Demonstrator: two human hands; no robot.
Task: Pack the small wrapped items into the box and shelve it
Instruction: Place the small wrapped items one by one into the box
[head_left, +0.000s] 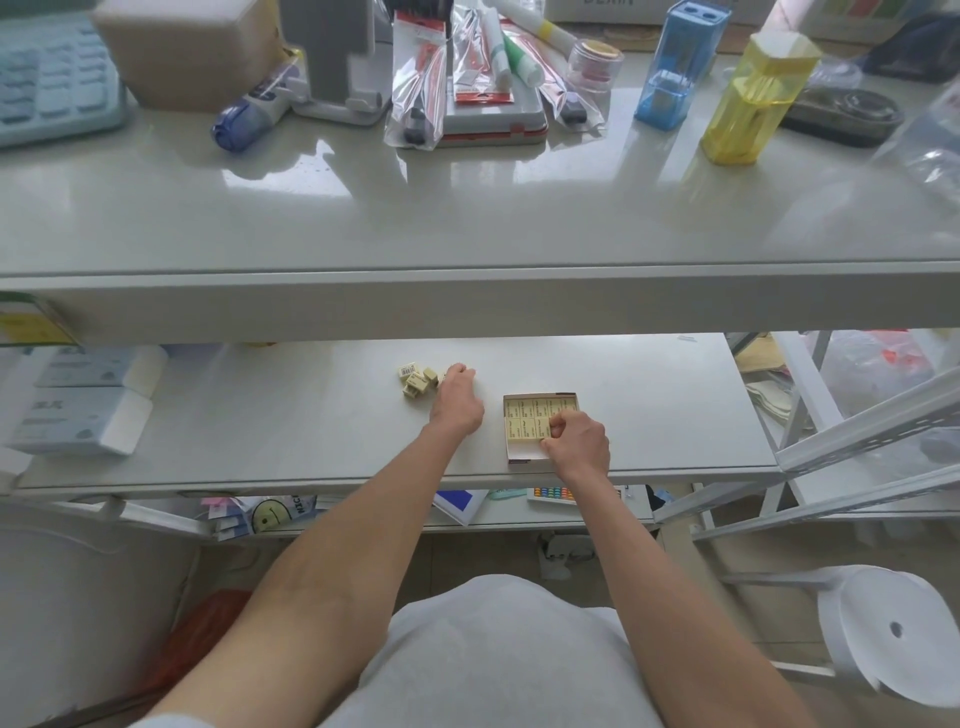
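A small open cardboard box (540, 399) lies on the middle shelf, holding rows of cream wrapped items (525, 418). My right hand (576, 439) is over the box's near right corner, its fingers curled and pinching one wrapped item down among the others. A loose pile of several wrapped items (415, 380) lies on the shelf to the left of the box. My left hand (458, 400) reaches to the pile's right edge with its fingers curled over the nearest pieces; whether it holds one is hidden.
The middle shelf (649, 415) has boxed stock (83, 405) at its left end. The top shelf (467, 218) carries a blue case (670, 67), a yellow case (753, 93), bagged stationery (421, 88) and a calculator (52, 73). A white paper roll (893, 629) hangs at lower right.
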